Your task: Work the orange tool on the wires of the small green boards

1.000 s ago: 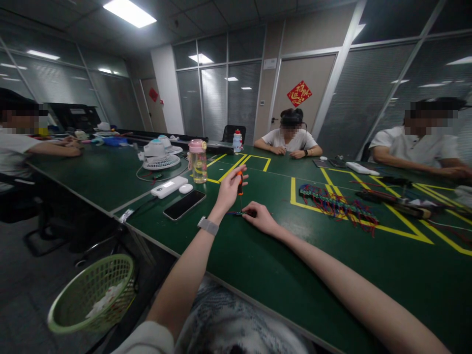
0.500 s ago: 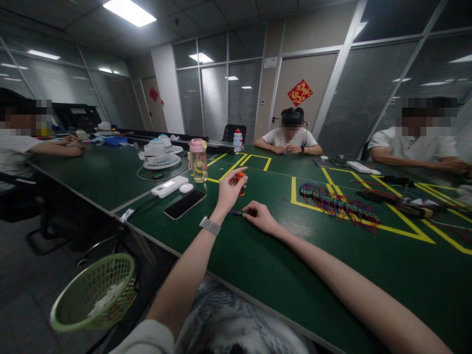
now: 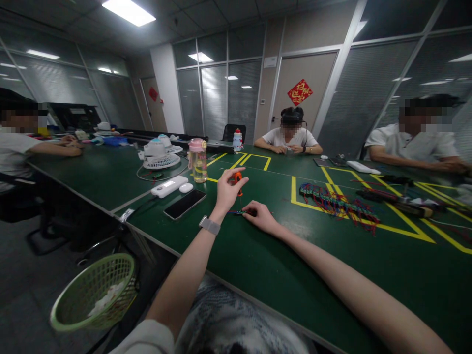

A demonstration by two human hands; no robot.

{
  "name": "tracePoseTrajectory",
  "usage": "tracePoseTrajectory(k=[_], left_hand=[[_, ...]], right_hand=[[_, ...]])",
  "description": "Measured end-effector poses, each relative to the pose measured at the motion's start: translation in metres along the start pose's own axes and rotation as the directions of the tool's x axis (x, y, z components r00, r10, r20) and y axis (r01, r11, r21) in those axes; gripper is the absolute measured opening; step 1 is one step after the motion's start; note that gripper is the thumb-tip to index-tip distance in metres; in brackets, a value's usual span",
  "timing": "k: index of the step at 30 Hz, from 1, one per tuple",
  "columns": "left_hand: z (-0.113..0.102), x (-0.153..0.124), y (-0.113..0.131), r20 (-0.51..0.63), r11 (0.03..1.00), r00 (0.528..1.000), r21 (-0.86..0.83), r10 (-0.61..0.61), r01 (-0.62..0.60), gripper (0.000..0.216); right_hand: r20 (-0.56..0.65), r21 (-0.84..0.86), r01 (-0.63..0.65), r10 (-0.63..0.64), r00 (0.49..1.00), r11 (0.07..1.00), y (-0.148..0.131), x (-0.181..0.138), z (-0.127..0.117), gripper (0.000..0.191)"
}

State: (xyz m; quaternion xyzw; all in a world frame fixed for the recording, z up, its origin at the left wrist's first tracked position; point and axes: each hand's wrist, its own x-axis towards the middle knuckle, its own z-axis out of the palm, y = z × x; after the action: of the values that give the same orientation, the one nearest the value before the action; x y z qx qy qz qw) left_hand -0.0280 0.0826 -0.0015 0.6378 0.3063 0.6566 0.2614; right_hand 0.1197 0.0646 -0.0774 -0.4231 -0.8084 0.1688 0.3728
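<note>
My left hand (image 3: 226, 191) is raised over the green table (image 3: 258, 265), its fingers pinched on a small orange-handled screwdriver (image 3: 238, 180) that points down. A watch sits on that wrist. My right hand (image 3: 261, 216) rests on the table just right of it, fingers closed on a small dark connector with coloured wires (image 3: 240, 213). The screwdriver's tip hangs right above this part. A heap of red, blue and green wire pieces (image 3: 337, 204) lies farther right inside yellow tape lines.
A black phone (image 3: 184, 204), a white power bank (image 3: 168, 187), a pink-capped bottle (image 3: 198, 160) and small white fans (image 3: 159, 152) stand to the left. Three other people sit round the table. A green basket (image 3: 94, 292) stands on the floor at lower left.
My left hand's fingers have shifted on the screwdriver handle, turning it slightly. My right hand has stayed in place on the connector.
</note>
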Motion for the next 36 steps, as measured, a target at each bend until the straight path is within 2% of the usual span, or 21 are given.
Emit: tracePoseTrajectory(k=[2, 3, 7, 9, 11, 14, 16, 19, 22, 24, 26, 29, 31, 33, 36], left_hand=[[-0.0016, 0.0002, 0.0012, -0.027, 0.998, 0.999, 0.058, 0.04, -0.038, 0.028], [-0.0017, 0.0005, 0.0015, -0.015, 0.999, 0.999, 0.035, 0.04, -0.039, 0.025], [0.001, 0.0019, -0.0002, 0.117, 0.963, 0.99, -0.249, -0.073, 0.1, 0.032], [0.0017, 0.0019, -0.0012, 0.137, 0.943, 0.983, -0.294, -0.121, 0.157, 0.035], [0.0005, 0.0013, -0.0006, 0.084, 0.973, 0.991, -0.198, -0.1, 0.115, 0.034], [-0.0034, -0.0001, 0.0027, -0.023, 0.999, 1.0, 0.051, 0.009, -0.008, 0.028], [-0.0051, -0.0005, 0.0043, -0.034, 0.992, 0.998, 0.116, 0.047, -0.043, 0.026], [-0.0035, 0.0003, 0.0034, 0.038, 0.999, 0.999, 0.024, 0.034, -0.035, 0.028], [0.0009, 0.0011, 0.0009, 0.114, 0.984, 0.992, -0.167, -0.045, 0.064, 0.035], [0.0027, 0.0008, 0.0005, 0.119, 0.966, 0.988, -0.229, -0.096, 0.121, 0.036], [0.0022, 0.0002, 0.0014, 0.062, 0.982, 0.994, -0.163, -0.088, 0.097, 0.034], [-0.0013, 0.0, 0.0031, -0.04, 0.999, 0.999, 0.046, 0.01, -0.008, 0.028], [-0.0027, 0.0005, 0.0034, -0.036, 0.994, 0.998, 0.096, 0.046, -0.042, 0.024], [-0.0021, 0.001, 0.0028, 0.018, 1.0, 1.0, 0.017, 0.024, -0.024, 0.028], [0.001, 0.0008, 0.0013, 0.119, 0.984, 0.991, -0.158, -0.066, 0.085, 0.034]], right_hand=[[-0.002, 0.007, -0.002, 0.002, 1.0, 1.0, 0.0001, 0.0, 0.0002, 0.012], [-0.002, 0.006, -0.004, 0.004, 1.0, 1.0, 0.0001, 0.0, 0.0002, 0.012], [0.002, -0.008, -0.003, 0.003, 1.0, 1.0, -0.0002, -0.0001, 0.0, 0.012], [0.005, -0.007, -0.006, 0.006, 1.0, 1.0, -0.0008, 0.0, -0.0002, 0.012], [0.007, -0.005, -0.013, 0.013, 1.0, 1.0, -0.0018, 0.0001, -0.0004, 0.012], [0.012, -0.004, -0.018, 0.019, 1.0, 1.0, -0.0029, 0.0, -0.0008, 0.013], [0.011, -0.004, -0.016, 0.016, 1.0, 1.0, -0.003, -0.0001, -0.001, 0.013], [0.007, -0.006, -0.004, 0.005, 1.0, 1.0, -0.0022, -0.0002, -0.001, 0.012], [0.004, -0.007, 0.003, -0.003, 1.0, 1.0, -0.0011, 0.0, -0.0008, 0.012], [0.004, -0.006, 0.005, -0.005, 1.0, 1.0, -0.0007, 0.0003, -0.0005, 0.013], [0.005, -0.001, 0.006, -0.006, 1.0, 1.0, -0.0006, 0.0004, -0.0003, 0.013], [0.008, 0.004, 0.002, -0.002, 1.0, 1.0, -0.0012, 0.0002, -0.0003, 0.013], [0.008, 0.001, -0.004, 0.004, 1.0, 1.0, -0.0019, 0.0, -0.0005, 0.012], [0.006, -0.002, -0.009, 0.009, 1.0, 1.0, -0.0023, -0.0001, -0.0006, 0.012], [0.004, -0.002, -0.01, 0.01, 1.0, 1.0, -0.0023, 0.0002, -0.0005, 0.012]])
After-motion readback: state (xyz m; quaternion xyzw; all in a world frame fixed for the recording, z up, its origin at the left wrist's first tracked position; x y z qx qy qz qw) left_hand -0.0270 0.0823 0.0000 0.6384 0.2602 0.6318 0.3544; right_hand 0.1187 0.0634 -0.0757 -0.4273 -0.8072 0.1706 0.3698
